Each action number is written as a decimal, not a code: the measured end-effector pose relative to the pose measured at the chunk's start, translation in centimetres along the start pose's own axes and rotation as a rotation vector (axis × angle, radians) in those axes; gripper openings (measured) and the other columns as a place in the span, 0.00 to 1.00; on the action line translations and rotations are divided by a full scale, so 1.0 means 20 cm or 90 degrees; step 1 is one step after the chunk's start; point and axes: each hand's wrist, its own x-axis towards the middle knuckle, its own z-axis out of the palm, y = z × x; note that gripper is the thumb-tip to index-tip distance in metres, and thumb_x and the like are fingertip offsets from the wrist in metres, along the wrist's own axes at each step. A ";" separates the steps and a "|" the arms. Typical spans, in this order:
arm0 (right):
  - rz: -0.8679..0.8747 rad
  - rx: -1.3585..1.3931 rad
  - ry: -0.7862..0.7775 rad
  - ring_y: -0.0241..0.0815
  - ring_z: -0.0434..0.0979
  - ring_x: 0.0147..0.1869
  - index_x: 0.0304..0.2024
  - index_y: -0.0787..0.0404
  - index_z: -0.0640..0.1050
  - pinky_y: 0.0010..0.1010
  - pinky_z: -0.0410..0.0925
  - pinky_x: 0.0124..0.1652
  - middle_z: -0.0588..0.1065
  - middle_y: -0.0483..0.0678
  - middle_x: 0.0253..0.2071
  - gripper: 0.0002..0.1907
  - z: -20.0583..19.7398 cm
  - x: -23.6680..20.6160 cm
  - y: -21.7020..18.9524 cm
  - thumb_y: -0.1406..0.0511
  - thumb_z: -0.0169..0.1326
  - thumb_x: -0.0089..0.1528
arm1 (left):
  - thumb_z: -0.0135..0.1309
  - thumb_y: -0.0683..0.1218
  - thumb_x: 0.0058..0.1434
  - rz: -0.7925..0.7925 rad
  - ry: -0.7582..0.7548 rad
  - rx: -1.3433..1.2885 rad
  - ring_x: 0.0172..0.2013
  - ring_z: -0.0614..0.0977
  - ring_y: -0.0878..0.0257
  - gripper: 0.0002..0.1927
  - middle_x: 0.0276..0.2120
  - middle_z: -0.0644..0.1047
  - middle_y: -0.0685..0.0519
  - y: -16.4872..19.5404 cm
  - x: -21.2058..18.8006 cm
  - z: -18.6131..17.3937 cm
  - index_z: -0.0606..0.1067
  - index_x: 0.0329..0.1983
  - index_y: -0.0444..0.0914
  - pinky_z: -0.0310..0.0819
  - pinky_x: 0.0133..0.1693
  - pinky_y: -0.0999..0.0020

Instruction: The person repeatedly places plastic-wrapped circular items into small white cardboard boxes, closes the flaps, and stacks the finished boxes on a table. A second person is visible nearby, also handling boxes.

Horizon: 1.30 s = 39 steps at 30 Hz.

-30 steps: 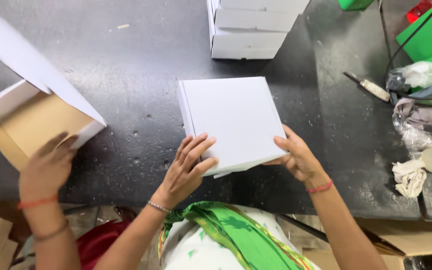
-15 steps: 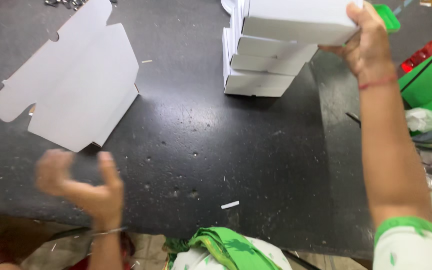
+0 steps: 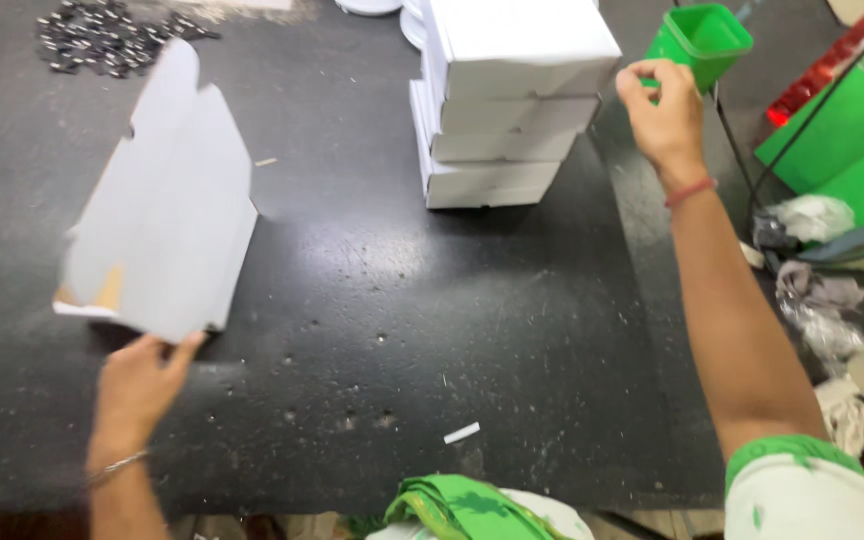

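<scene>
My left hand (image 3: 142, 385) grips the lower edge of a flat, unfolded white cardboard box blank (image 3: 162, 220), which stands tilted up off the black table (image 3: 432, 310) at the left. My right hand (image 3: 664, 105) hovers with curled fingers beside the right edge of a stack of three closed white boxes (image 3: 507, 95) at the back of the table. It holds nothing and is a short way off the top box. A red thread circles my right wrist and a thin bangle my left.
A green plastic cup (image 3: 702, 40) stands just behind my right hand. Small dark metal parts (image 3: 102, 35) lie heaped at the back left. Green sheets (image 3: 832, 140), cables and crumpled plastic bags (image 3: 812, 300) crowd the right edge. A white paper scrap (image 3: 462, 433) lies near the front.
My right hand has let go of the white box, which now sits on top of the stack. My left hand has taken hold of the flat blank and tilted it up.
</scene>
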 end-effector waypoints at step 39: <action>0.556 0.061 0.003 0.35 0.81 0.48 0.53 0.60 0.81 0.28 0.75 0.50 0.82 0.46 0.44 0.17 -1.95 -2.95 -0.31 0.60 0.59 0.65 | 0.65 0.63 0.71 0.575 -0.096 0.071 0.57 0.79 0.44 0.39 0.58 0.77 0.37 1.82 -0.81 1.01 0.64 0.69 0.35 0.75 0.56 0.49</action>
